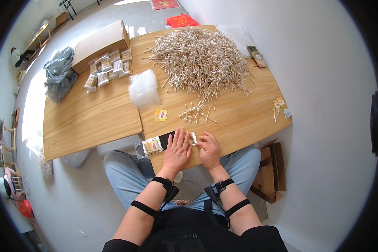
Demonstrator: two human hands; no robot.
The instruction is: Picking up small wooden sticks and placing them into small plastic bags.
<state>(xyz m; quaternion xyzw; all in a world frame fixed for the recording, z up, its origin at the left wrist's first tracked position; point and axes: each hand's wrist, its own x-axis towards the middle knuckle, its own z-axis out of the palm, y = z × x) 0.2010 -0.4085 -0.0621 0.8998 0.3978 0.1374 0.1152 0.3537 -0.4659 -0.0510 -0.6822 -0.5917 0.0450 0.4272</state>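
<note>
Hands pressed flat on a row of cotton swabs at the near desk edge.

Left hand (177,149) and right hand (209,148) with fingers released on swab row (192,138); filled labelled pack (152,145) beside; farther, yellow-red labels (160,114), clear bags (144,88), large unpacked swab heap (200,59), finished packs (109,67).

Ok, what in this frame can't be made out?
Head view only:
- Swabs under the left hand: the palm covers the row on the black tray.
- Right hand grip: fingertips curl onto the swabs; whether they pinch any is too small to tell.
- Small packets by the box: contents too small.
- Cardboard carton on the floor: partly hidden by the table.
- Room edges: bent and blurred by the fisheye.
</note>
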